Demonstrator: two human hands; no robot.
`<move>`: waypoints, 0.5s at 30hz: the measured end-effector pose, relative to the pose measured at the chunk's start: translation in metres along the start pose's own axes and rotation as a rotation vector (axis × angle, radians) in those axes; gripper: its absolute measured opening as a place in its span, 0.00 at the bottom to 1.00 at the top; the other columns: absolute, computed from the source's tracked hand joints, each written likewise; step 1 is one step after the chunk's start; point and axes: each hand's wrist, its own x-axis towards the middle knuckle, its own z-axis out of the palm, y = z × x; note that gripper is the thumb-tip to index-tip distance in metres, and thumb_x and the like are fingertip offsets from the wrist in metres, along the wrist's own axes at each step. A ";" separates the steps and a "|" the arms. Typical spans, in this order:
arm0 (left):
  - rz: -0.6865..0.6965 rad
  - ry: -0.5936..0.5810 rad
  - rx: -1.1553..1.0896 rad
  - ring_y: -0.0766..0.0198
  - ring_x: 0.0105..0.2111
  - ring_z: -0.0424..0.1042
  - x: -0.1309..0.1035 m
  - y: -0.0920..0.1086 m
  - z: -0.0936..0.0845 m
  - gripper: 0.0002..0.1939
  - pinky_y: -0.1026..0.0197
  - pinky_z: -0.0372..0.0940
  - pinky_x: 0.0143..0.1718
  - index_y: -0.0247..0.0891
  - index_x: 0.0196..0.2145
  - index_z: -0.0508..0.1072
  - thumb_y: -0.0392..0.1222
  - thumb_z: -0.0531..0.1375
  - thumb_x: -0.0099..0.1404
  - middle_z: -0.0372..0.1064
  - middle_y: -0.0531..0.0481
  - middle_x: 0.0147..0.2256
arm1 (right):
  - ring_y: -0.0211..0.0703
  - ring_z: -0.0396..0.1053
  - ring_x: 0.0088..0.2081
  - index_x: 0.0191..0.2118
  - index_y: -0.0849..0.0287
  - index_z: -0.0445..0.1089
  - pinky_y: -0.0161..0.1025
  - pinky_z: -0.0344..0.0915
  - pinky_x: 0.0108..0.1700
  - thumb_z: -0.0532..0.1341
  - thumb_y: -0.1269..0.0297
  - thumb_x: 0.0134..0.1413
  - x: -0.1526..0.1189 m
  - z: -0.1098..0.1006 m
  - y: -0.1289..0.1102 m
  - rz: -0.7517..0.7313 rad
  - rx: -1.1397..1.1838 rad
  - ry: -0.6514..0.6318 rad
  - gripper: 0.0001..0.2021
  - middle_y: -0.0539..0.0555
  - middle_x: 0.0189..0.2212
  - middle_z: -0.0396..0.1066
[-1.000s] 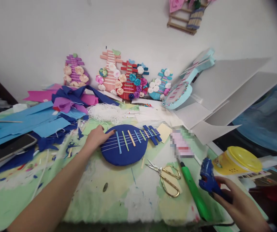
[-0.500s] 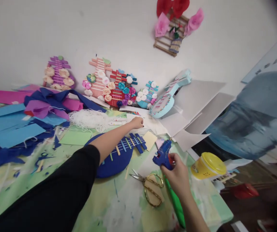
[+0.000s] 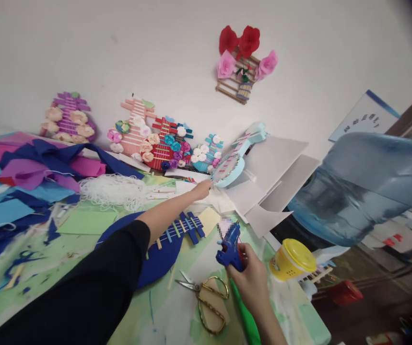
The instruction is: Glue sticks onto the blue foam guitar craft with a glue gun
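Note:
My right hand (image 3: 251,275) is wrapped round a blue hot glue gun (image 3: 230,249), its nozzle pointing up and away. My left hand (image 3: 201,190) is stretched far forward at the lower edge of a light blue paper lute (image 3: 230,167). Its fingers look drawn together; whether they grip anything is hidden. Under my left arm lies a dark blue lute-shaped craft (image 3: 162,261) with white strings and coloured sticks, partly covered by the sleeve. Gold-handled scissors (image 3: 206,297) lie with blades parted, left of my right hand.
Finished flower-trimmed lutes (image 3: 164,148) lean on the wall. White cord (image 3: 112,191) and coloured paper sheets (image 3: 7,206) spread over the left side. A yellow tub (image 3: 292,261) stands at the right, near a large blue water bottle (image 3: 364,187) and white boards (image 3: 274,167).
My left hand has reached further right, up to the light blue lute. My right hand still holds the glue gun. The view has shifted, with the scene sliding left and down.

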 end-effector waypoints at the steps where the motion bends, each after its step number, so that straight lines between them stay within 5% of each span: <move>1: -0.001 0.058 -0.001 0.58 0.44 0.69 0.002 0.005 -0.015 0.17 0.49 0.67 0.44 0.37 0.51 0.67 0.44 0.56 0.66 0.65 0.43 0.50 | 0.40 0.61 0.24 0.33 0.56 0.60 0.36 0.57 0.28 0.60 0.64 0.42 0.002 0.000 -0.002 -0.012 -0.017 0.014 0.09 0.46 0.23 0.65; 5: 0.015 0.263 -0.013 0.57 0.44 0.69 -0.012 0.028 -0.085 0.14 0.53 0.64 0.45 0.33 0.44 0.71 0.39 0.49 0.69 0.70 0.42 0.43 | 0.41 0.61 0.24 0.34 0.56 0.59 0.36 0.55 0.27 0.59 0.64 0.45 0.010 -0.001 -0.013 -0.061 -0.008 0.044 0.09 0.47 0.23 0.64; 8: 0.074 0.243 -0.038 0.62 0.31 0.70 -0.067 0.044 -0.127 0.15 0.61 0.64 0.35 0.34 0.37 0.73 0.39 0.48 0.66 0.70 0.49 0.28 | 0.41 0.63 0.26 0.35 0.57 0.59 0.35 0.57 0.28 0.57 0.66 0.47 0.017 0.002 -0.028 -0.104 0.112 0.006 0.08 0.47 0.24 0.65; 9: 0.070 0.141 -0.112 0.65 0.24 0.67 -0.095 0.048 -0.136 0.15 0.63 0.62 0.29 0.36 0.38 0.73 0.40 0.48 0.65 0.67 0.53 0.22 | 0.41 0.64 0.26 0.36 0.57 0.60 0.35 0.57 0.28 0.57 0.66 0.48 0.018 0.004 -0.034 -0.129 0.143 -0.001 0.07 0.47 0.24 0.66; 12: -0.078 -0.163 -0.385 0.68 0.13 0.57 -0.191 0.063 -0.145 0.15 0.66 0.54 0.18 0.40 0.39 0.72 0.46 0.49 0.65 0.61 0.57 0.15 | 0.40 0.62 0.26 0.35 0.57 0.60 0.34 0.56 0.28 0.58 0.65 0.48 0.021 0.017 -0.051 -0.208 0.200 0.031 0.07 0.47 0.25 0.65; 15: -0.225 -0.131 -0.484 0.67 0.14 0.55 -0.275 0.080 -0.130 0.12 0.65 0.50 0.17 0.45 0.36 0.74 0.49 0.54 0.62 0.59 0.56 0.15 | 0.39 0.60 0.24 0.34 0.56 0.59 0.34 0.55 0.27 0.60 0.64 0.47 0.017 0.035 -0.068 -0.269 0.261 0.051 0.09 0.46 0.24 0.65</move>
